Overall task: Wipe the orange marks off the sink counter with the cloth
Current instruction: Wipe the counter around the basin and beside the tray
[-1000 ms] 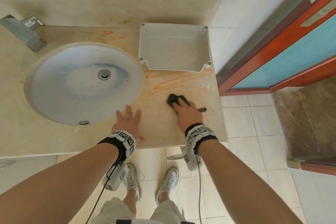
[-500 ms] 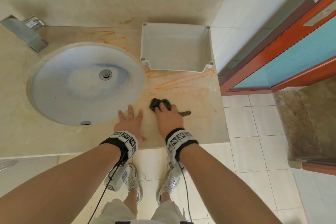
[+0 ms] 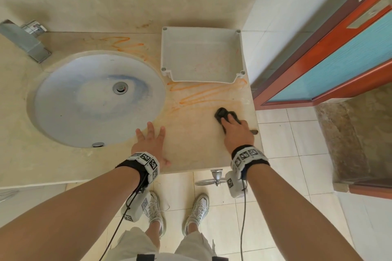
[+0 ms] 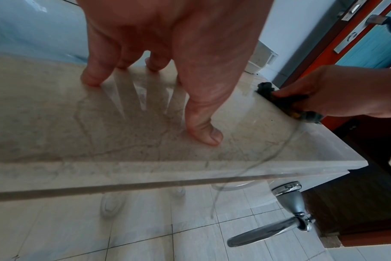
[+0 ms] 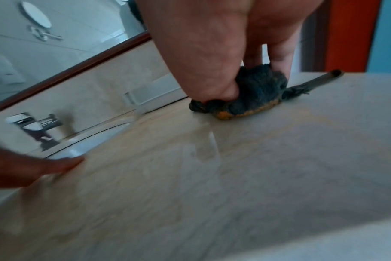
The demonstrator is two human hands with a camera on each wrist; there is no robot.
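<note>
Right hand (image 3: 237, 131) is at about 3 o'clock on the surface (image 3: 191, 150), close to its right edge. Its fingers (image 5: 214, 83) are curled down onto a dark cloth (image 3: 222, 113), bunching it into a wad and pressing it against the stone. In the right wrist view the underside of the wad shows an orange tint, judged to be pigment taken up from the marks.

Left hand (image 3: 149, 142) lies flat with fingers spread and straight, at about 6 o'clock beside the rim of the sink (image 3: 63, 82). It holds nothing; judged to be bracing.

Orange marks (image 3: 203, 94) run as zigzag strokes just in front of the white tray (image 3: 167, 53), lying between it and the cloth, with fainter smears below. A second patch sits at about 12 o'clock, behind the sink.

Handling: the cloth appears soft, light and limp, with no fixed form. It will take whatever shape the grip gives it. Best held from above with fingertips spread over the top of the wad, so that pressure goes straight down. A loose corner could drag.

Orientation: the wad is roughly round with no clear long axis. A thin tail (image 3: 254, 132) of the cloth trails toward the right edge, toward 3 o'clock.

Progress: judged partial. The strokes nearest the tray are bright and untouched; the patch behind the sink is not yet addressed.
</note>
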